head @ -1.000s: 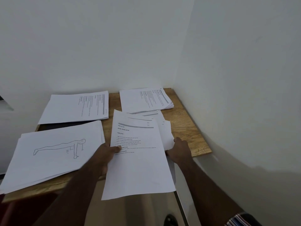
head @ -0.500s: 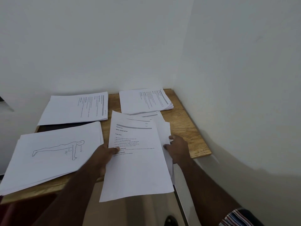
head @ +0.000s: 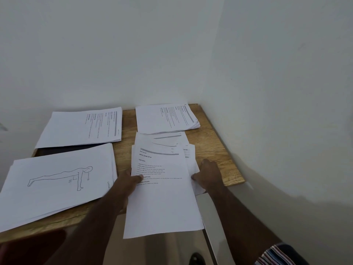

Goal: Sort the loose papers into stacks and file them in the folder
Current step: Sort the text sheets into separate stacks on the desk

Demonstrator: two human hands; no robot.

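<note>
1. A wooden worktop (head: 210, 148) sits in the corner of two white walls, and several lots of printed paper lie on it.
2. The left hand (head: 127, 181) grips the left edge of a loose bundle of papers (head: 162, 197), with its thumb lying over the top sheet's printed text and its fingers hidden under the sheets.
3. The right hand (head: 209, 174) holds the right edge of the same bundle, its fingers curled around the sheets fanned out behind the top page.
4. The bundle is in the near middle of the scene: its far end lies over the worktop, and its near end hangs past the worktop's near edge.
5. The sheets in the bundle are uneven, with several grey-barred page tops fanned out at the far end.
6. At near left lies a stack with a line drawing of a figure in a push-up pose (head: 57, 184) on its top sheet; it overhangs the worktop's near left edge.
7. At far left lies a stack of text pages (head: 82, 127), turned sideways.
8. A dark flat thing (head: 72, 149), perhaps the folder, shows between the two left stacks; I cannot tell for sure.
9. At far right, near the corner, is another text stack (head: 166, 118), its near edge just over the far tips of the held bundle.
10. A striped sleeve (head: 275, 255) shows at the bottom right.
</note>
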